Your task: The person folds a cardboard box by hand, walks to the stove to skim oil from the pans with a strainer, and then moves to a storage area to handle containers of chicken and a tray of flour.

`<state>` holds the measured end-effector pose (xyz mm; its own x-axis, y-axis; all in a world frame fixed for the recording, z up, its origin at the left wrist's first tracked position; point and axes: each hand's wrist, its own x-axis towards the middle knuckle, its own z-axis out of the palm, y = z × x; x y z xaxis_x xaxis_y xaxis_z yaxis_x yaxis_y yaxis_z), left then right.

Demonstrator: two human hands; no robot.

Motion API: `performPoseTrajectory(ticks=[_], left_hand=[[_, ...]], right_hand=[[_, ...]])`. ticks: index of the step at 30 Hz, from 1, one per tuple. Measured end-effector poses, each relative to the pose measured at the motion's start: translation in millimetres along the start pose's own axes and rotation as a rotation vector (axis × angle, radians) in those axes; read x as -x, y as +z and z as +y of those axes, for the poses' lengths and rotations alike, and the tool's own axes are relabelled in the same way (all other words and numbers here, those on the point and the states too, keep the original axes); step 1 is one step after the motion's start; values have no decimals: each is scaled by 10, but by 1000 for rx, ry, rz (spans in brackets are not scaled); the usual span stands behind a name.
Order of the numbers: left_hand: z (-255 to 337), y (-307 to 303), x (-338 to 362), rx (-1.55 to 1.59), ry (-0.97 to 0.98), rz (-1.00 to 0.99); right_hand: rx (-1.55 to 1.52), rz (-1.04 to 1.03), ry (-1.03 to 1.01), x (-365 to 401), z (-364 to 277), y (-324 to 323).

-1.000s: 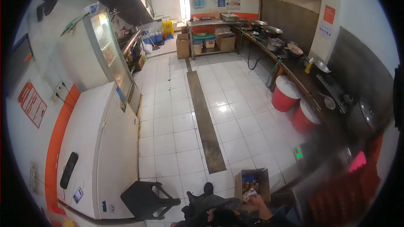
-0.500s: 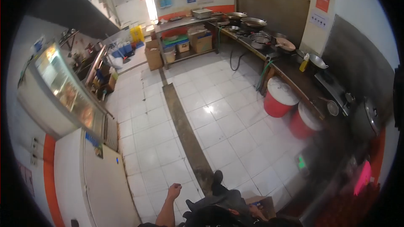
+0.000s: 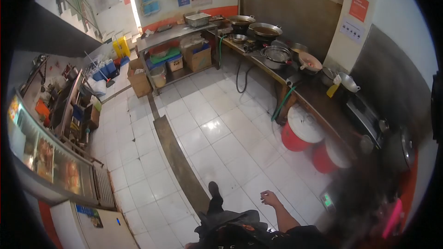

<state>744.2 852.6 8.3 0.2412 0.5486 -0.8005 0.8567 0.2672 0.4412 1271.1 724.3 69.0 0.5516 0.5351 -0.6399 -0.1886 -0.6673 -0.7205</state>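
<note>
My right hand (image 3: 269, 198) hangs in front of me over the white tiled floor (image 3: 251, 163), its fingers loosely curled and slightly apart. Nothing shows in it, and it touches nothing. The closest thing on that side is a box-like device with a green lit display (image 3: 328, 200), right of my forearm. Of my left arm only a small patch of skin appears at the bottom edge, and the hand cannot be made out. A dark shoe (image 3: 214, 189) is stepping forward beside a grey floor strip (image 3: 177, 163).
Along the right runs a counter (image 3: 318, 99) with woks (image 3: 265, 30) and pans; red buckets (image 3: 297, 138) stand beneath. A metal shelf table (image 3: 177, 37) and cardboard box (image 3: 140, 83) are at the back. A glass display case (image 3: 46, 157) and white freezer (image 3: 104, 230) line the left.
My right hand has swung forward and up, while my left has dropped back out of sight. The view has moved forward and turned right. A cardboard box by my right hand has left view.
</note>
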Motion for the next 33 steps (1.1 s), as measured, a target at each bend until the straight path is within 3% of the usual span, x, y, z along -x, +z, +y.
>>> performPoseTrajectory(ticks=[5, 6, 8, 10, 11, 13, 18, 20, 24, 25, 27, 29, 30, 31, 33], left_hand=[[1167, -860, -1159, -146, 111, -5], [1429, -1070, -1450, -260, 203, -17], [2075, -1567, -2185, -906, 701, 17], [2847, -1996, -2885, -903, 847, 171], [3283, -2316, -2990, -125, 422, 46], [4256, -2688, -3448, 202, 162, 145], [6032, -3332, -4613, 220, 483, 146], [6518, -3409, -5075, 155, 455, 143], [6995, -3458, -5610, -77, 264, 120], [7035, -3454, -5813, -79, 320, 125], [7075, -3412, -5876, -82, 350, 118], [7433, -3493, -6037, -757, 1099, 456], [7540, -3499, -6019, -553, 755, 221], [7615, -3518, -6121, -343, 420, 107], [8002, -3651, -6388, -280, 277, 55]], right_hand=[[-19, 8, 146, -1083, -852, 170], [-36, -19, 224, -1202, -966, 217], [-54, -32, 248, -1586, -1337, 260], [-38, -39, 210, -1747, -1696, 300], [-53, -37, 222, -1911, -1860, 321], [-70, 16, 144, -2350, -2046, 307], [-236, 55, 376, -3516, -2760, 114], [-296, 72, 379, -4116, -3151, -47], [-468, 72, 294, -5376, -4127, -289], [-515, 79, 296, -5745, -4543, -384], [-311, 48, 174, -6341, -5345, -583], [-472, 0, 102, -7017, -6053, -702], [-575, -13, 63, -7356, -6418, -754], [-682, -26, 26, -7676, -6786, -802], [-739, -22, -54, -8107, -7572, -988]])
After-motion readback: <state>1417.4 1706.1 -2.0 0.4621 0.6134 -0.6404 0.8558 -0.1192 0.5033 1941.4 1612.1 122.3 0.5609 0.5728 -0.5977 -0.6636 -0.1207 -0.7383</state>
